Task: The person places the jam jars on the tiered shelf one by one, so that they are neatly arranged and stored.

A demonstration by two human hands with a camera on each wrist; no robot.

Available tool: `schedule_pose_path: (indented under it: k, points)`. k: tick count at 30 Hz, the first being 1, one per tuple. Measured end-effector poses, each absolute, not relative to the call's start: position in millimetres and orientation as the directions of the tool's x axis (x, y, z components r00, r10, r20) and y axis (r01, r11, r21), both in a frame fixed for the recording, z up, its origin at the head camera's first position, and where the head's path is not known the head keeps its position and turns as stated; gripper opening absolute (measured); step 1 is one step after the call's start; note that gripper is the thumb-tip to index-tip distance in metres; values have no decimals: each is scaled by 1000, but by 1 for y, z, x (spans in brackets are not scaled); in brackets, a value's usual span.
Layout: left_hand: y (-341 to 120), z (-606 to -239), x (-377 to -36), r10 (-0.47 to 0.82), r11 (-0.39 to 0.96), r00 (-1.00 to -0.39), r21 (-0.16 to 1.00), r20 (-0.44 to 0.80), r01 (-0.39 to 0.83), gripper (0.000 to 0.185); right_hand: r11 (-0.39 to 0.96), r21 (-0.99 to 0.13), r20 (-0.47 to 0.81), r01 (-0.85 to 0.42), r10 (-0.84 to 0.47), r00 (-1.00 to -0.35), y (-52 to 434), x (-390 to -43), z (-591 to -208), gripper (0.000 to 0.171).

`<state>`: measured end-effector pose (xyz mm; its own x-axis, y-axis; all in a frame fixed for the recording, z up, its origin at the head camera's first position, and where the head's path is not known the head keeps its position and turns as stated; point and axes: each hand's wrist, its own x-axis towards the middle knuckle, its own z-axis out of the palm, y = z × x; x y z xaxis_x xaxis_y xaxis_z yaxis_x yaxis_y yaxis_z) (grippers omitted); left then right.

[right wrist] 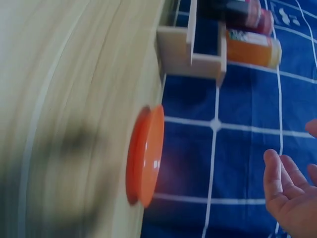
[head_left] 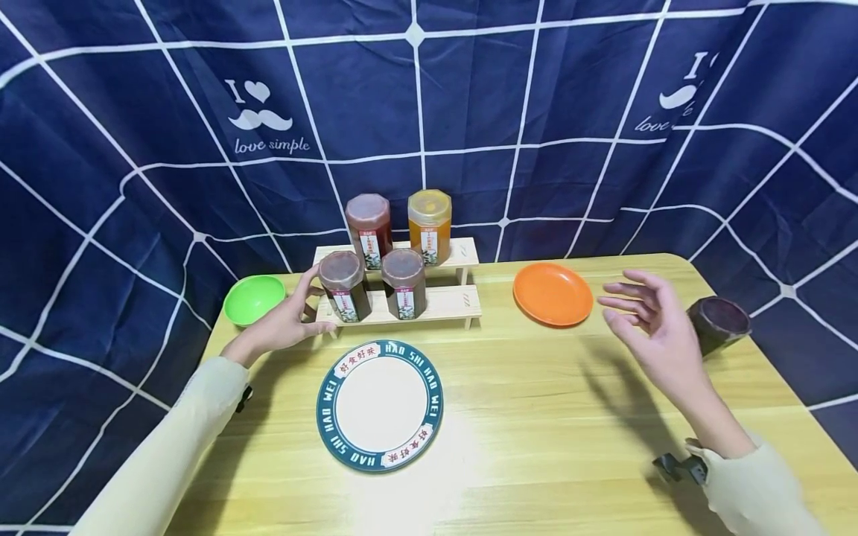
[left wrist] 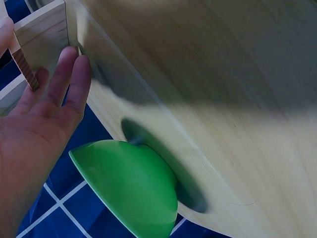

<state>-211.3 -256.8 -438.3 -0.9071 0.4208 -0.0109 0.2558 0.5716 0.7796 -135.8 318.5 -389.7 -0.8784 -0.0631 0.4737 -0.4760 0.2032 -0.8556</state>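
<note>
My left hand (head_left: 300, 307) (left wrist: 47, 111) rests against the left end of a stepped wooden rack (head_left: 439, 304) (left wrist: 42, 37). Its fingers are straight and the thumb is up beside a dark jar (head_left: 344, 286) on the lower step. A second dark jar (head_left: 404, 283) stands next to that one. A red-brown jar (head_left: 369, 228) and an orange jar (head_left: 429, 223) (right wrist: 252, 49) stand on the upper step. My right hand (head_left: 642, 318) (right wrist: 292, 201) hovers over the table with its fingers spread and holds nothing. It is between an orange plate (head_left: 553, 295) (right wrist: 146, 156) and a dark jar (head_left: 719, 321).
A white plate with a teal lettered rim (head_left: 380, 406) lies at the front middle of the wooden table (head_left: 550, 439). A green bowl (head_left: 253, 299) (left wrist: 133, 188) sits at the table's left edge, just beyond my left hand. Blue checked cloth (head_left: 536, 112) hangs behind and around.
</note>
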Motion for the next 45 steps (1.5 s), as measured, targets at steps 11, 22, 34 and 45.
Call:
schedule_pose_path:
  k: [11,22,34,45]
  points:
    - [-257,-438,-210,420,569,-907,784,-15,250,113,60,-830,558,-554,81,-826,384,-118,-387,66]
    - [-256,-439,-212,425,565,-905,784,-10,257,112,194,-768,627,-610,34,-779,460,-117,-419,84]
    - [-255,-440,-213,425,572,-905,778,-10,260,111,-298,-842,529,-449,-297,-795,528,-133,-456,92]
    - [-255,-440,-209,413,594,-911,764,-18,254,111,68,-950,249,-305,-425,-871,551,-155,-457,102]
